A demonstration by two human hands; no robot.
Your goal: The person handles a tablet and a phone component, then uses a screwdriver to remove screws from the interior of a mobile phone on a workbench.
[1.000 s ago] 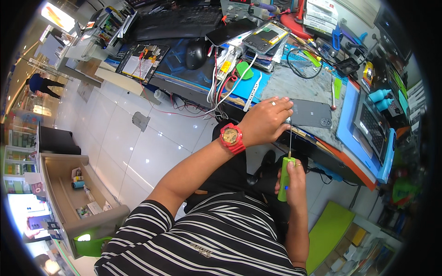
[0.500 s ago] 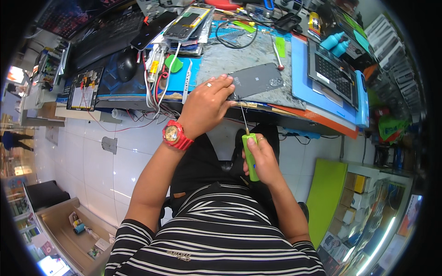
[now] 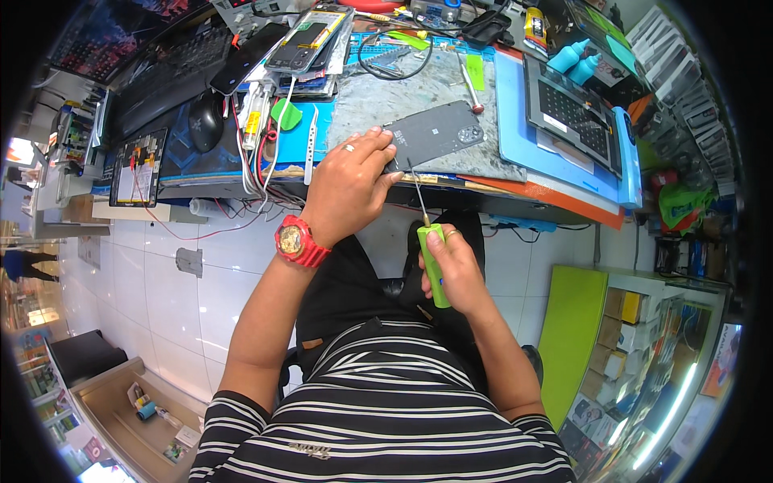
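My left hand (image 3: 350,181), with a red watch on the wrist, grips and presses the near end of a dark grey phone (image 3: 431,133) lying on a grey stained mat (image 3: 362,101) at the bench edge. My right hand (image 3: 451,266) is closed round a green tool handle (image 3: 431,241) below the bench edge. The tool's thin metal shaft (image 3: 420,197) reaches up to the phone's near edge beside my left fingers; its exact tip is too small to make out. A red-handled tool (image 3: 474,97) lies just behind the phone.
Stacked phones (image 3: 310,40), cables (image 3: 258,157), a mouse (image 3: 205,121) and an opened tablet (image 3: 129,177) are at left. At right are a blue board (image 3: 515,137), laptop part (image 3: 570,109) and bottles (image 3: 568,55). A person (image 3: 20,266) stands at far left.
The view has swung, so the bench and phone appear further left and higher. Both hands keep their hold, my left on the phone, my right on the green tool.
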